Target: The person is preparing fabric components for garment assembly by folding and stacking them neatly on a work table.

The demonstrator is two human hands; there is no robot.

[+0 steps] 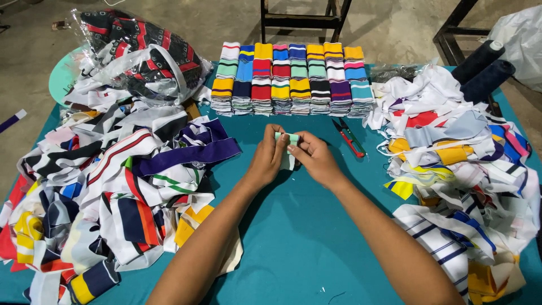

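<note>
Mint-green strip (291, 148) sits pinched between your two hands, long axis running up-down, both equally near. Left hand (267, 157) and right hand (314, 159) close on its top edge. Beyond fingertips: stacked folded bands (292, 79). Left of them: clear plastic bag (138, 53). Right: red snips (349, 137).

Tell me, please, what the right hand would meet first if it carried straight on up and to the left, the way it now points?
Probably the left hand, just across the folded mint-green strip that the right hand shares with it.
</note>
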